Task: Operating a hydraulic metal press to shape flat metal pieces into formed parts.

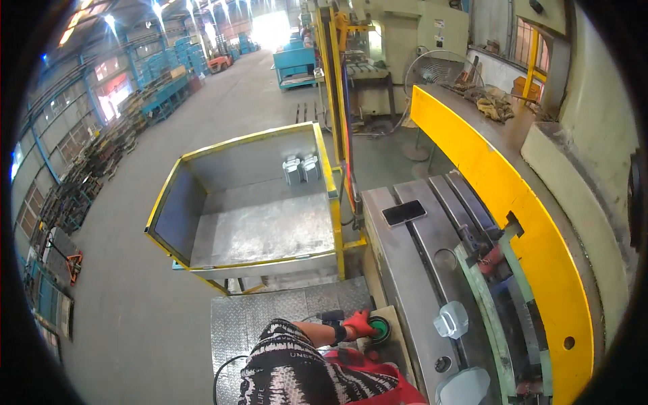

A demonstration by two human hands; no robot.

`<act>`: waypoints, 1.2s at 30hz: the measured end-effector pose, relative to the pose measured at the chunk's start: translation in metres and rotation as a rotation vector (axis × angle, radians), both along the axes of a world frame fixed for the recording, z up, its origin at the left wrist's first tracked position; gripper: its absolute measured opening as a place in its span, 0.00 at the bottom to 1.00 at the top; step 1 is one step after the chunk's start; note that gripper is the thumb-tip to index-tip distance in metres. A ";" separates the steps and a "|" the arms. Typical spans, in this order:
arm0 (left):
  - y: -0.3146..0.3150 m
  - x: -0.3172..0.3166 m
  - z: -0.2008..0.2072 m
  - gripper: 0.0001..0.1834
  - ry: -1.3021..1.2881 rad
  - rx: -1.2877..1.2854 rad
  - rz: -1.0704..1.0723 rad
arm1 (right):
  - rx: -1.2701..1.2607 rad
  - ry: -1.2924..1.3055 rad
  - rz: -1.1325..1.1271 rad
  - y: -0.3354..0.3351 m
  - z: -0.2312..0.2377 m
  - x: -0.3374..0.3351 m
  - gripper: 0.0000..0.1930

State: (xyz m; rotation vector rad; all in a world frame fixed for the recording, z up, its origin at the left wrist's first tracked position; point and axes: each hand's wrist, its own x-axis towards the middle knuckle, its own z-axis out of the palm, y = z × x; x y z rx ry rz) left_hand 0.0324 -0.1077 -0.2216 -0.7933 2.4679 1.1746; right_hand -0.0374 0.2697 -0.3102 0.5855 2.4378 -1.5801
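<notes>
My left hand (362,324), in a red glove with a dark band at the wrist, reaches to a round green push button (380,329) on a pale control box (399,337). Its fingers stretch onto the button and hold nothing that I can see. Just below it on the box is a small round red knob (372,354). My right hand does not show. To the right, on the grooved steel press bed (398,253), lie a shaped grey metal part (451,319) and a larger grey metal piece (463,387), the latter near the lower edge.
A yellow-framed metal bin (253,255) stands ahead left, with grey parts (300,170) in its far right corner. A phone (404,212) lies on the bed. A curved yellow guard (496,158) runs along the right. Beneath me is a checkered metal platform (270,305).
</notes>
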 end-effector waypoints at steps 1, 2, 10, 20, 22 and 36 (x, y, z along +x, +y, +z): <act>0.001 0.001 0.000 0.51 -0.003 -0.005 0.000 | -0.001 -0.003 -0.010 0.003 -0.001 0.005 0.27; 0.001 0.003 0.001 0.52 -0.008 -0.011 -0.003 | -0.005 -0.006 -0.021 0.007 -0.002 0.012 0.27; -0.037 -0.056 0.044 0.34 -0.280 -0.325 -0.821 | -0.115 -0.029 -0.262 0.057 -0.022 0.113 0.27; 0.121 -0.225 0.219 0.20 1.012 -0.077 -0.878 | -0.305 -0.063 -0.597 0.038 -0.027 0.253 0.28; 0.176 -0.257 0.234 0.22 1.121 -0.090 -0.950 | -0.334 -0.068 -0.643 0.032 -0.028 0.273 0.28; 0.318 -0.402 0.200 0.20 1.118 -0.594 -1.193 | -0.404 -0.113 -0.788 0.018 -0.044 0.325 0.26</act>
